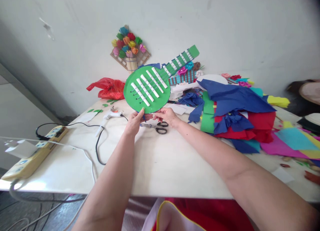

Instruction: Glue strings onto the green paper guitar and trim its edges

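Note:
A green paper guitar [162, 100] with white paper strips across its round body and neck is held up over the table, its neck pointing up to the right. Thin dark strings run along it. My left hand [136, 122] grips the lower edge of the body, thumb on the front face. At the same edge, just to the right, the fingers of my right hand [168, 116] are pinched together; their tips are partly hidden. A bit of dark blue paper shows by my left fingers. Scissors with black handles [161, 130] lie on the table beneath my hands.
To the left are a white glue gun [113, 114], a power strip [37, 154] with cables and a red plastic bag [110, 88]. Blue crepe paper [237, 95] and coloured sheets are heaped on the right. A paper flower decoration [130, 45] is against the wall.

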Action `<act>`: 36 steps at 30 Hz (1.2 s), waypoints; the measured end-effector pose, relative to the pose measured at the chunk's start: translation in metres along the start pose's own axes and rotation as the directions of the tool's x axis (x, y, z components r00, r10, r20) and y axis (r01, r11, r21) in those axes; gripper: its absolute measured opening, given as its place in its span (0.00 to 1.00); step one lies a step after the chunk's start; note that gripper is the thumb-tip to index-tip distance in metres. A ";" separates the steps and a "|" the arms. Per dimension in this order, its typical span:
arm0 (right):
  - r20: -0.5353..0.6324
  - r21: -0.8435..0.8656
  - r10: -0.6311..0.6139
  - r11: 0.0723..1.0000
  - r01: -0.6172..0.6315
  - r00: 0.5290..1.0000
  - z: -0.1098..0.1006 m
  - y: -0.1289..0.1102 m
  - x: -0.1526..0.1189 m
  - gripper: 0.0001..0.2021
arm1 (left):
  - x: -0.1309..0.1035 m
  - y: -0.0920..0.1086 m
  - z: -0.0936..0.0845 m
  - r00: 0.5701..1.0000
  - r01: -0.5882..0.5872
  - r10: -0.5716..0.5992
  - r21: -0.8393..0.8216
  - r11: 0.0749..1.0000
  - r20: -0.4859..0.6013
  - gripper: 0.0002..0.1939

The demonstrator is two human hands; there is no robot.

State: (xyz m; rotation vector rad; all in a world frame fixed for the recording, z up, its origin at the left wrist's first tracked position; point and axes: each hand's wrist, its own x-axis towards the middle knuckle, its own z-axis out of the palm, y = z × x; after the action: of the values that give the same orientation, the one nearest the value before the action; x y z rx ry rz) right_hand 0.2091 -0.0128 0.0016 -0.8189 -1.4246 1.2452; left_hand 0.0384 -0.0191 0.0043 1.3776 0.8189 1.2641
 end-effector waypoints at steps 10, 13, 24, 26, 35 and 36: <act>0.040 -0.023 0.030 0.999 -0.029 0.999 -0.001 -0.006 -0.004 0.13 | 0.000 -0.001 -0.001 1.000 -0.005 0.005 -0.018 1.000 -0.008 0.24; 0.065 -0.010 0.053 0.999 -0.052 0.996 -0.003 -0.004 -0.003 0.13 | 0.001 -0.001 -0.001 1.000 -0.011 0.011 -0.026 1.000 -0.022 0.23; 0.051 0.008 0.143 0.990 -0.144 0.988 0.001 -0.006 -0.003 0.08 | 0.001 0.000 0.001 0.996 -0.026 0.027 0.013 1.000 -0.083 0.23; 0.029 0.004 0.157 0.988 -0.157 0.987 0.002 -0.006 -0.003 0.08 | 0.001 -0.001 0.001 0.996 -0.025 0.027 0.021 0.999 -0.088 0.22; -0.080 0.021 0.236 0.972 -0.235 0.969 0.004 -0.006 -0.003 0.05 | 0.001 -0.003 0.003 0.995 -0.008 0.012 0.041 0.999 -0.103 0.26; -0.086 0.023 0.233 0.972 -0.232 0.969 0.003 -0.007 -0.003 0.04 | 0.002 -0.004 0.003 0.994 -0.006 0.010 0.041 0.999 -0.105 0.26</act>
State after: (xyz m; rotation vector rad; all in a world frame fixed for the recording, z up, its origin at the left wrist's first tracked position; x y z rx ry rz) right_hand 0.2076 -0.0182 0.0078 -1.0425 -1.2749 1.3753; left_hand 0.0421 -0.0176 0.0015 1.3565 0.9172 1.3418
